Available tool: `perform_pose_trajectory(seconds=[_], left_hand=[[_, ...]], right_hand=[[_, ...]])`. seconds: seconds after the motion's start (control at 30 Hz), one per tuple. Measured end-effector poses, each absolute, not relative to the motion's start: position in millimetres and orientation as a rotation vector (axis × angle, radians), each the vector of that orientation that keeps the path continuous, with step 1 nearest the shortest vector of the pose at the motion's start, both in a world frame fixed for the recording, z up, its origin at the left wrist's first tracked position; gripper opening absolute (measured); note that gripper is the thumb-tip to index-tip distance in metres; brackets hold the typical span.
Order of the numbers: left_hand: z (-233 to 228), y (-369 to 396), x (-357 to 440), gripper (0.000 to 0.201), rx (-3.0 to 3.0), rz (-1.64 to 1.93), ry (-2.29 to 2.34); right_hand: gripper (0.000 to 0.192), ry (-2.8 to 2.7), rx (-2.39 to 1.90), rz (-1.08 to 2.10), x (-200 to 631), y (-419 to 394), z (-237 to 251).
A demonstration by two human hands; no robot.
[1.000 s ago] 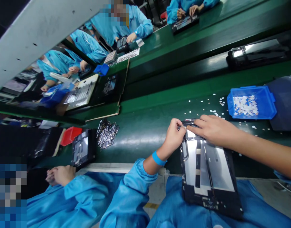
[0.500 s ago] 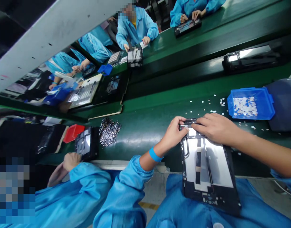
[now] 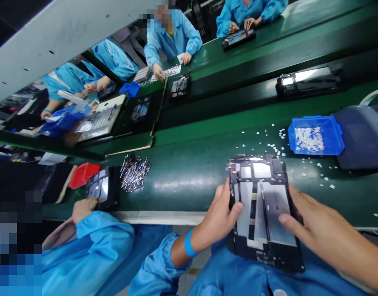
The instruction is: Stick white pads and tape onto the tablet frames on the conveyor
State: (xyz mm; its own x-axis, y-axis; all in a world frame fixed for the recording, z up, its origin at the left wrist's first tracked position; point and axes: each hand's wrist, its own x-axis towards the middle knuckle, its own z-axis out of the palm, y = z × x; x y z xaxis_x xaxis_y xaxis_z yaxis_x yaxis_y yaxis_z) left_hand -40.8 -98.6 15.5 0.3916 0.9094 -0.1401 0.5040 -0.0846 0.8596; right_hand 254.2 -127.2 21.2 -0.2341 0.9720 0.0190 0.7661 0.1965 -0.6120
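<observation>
An opened tablet (image 3: 273, 201), its inner parts facing up, tilts between the green workbench (image 3: 183, 172) and my lap. My left hand (image 3: 221, 213), with a blue band on the wrist, grips the left side, thumb over the edge. On the right side my right hand (image 3: 318, 226) clasps the other edge, its thumb lying on the silvery inside; its remaining fingers are partly hidden behind the tablet. Small white pieces lie scattered on the bench beyond it, beside a blue tray (image 3: 338, 142) holding many more such pieces.
A heap of small metal parts (image 3: 135, 172) lies to the left, near a red tray (image 3: 83, 174) and a co-worker's hand at another tablet (image 3: 103, 187). Across the bench, more tablets (image 3: 309, 80) lie on the dark strip. Other co-workers in blue sit along the far side.
Both my hands have moved from the tablet's top end down to its sides and now hold its edges. Across the bench, a co-worker has let go of a tablet.
</observation>
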Motion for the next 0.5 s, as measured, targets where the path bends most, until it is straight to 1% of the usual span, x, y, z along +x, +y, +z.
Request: perform_pose_trajectory(seconds=[0.07,0.13,0.2,0.23,0.3,0.33,0.4,0.5], left_hand=[[20.8,-98.5,-48.0,0.065,1.632,0.671,1.319],[27.3,-87.8,-73.2,0.065,1.432,0.813,1.433],[33.0,-69.1,-115.6,0.065,1.181,0.958,1.576],[34.7,-58.6,-140.9,0.067,1.073,1.015,1.643],[34.5,-39.2,-192.6,0.068,0.951,1.081,1.782],[32.8,-31.6,-216.1,0.065,0.929,1.081,1.864],[27.9,-21.0,-252.1,0.056,1.004,0.972,2.055],[24.2,-12.6,-270.0,0.046,1.467,0.541,2.264]], right_hand=[[0.081,-2.065,-1.530,0.753,232.5,-119.1,39.0],[0.079,-2.088,-1.393,0.892,217.0,-100.4,56.9],[0.072,-2.106,-1.302,1.001,211.6,-78.4,65.5],[0.067,-2.107,-1.300,1.007,212.6,-68.1,64.4],[0.055,-2.088,-1.387,0.934,219.3,-50.4,52.4],[0.049,-2.077,-1.447,0.870,223.3,-42.9,42.9],[0.042,-2.093,-1.520,0.738,228.9,-29.8,22.9],[0.039,-2.200,-1.489,0.604,226.2,-11.0,2.7]])
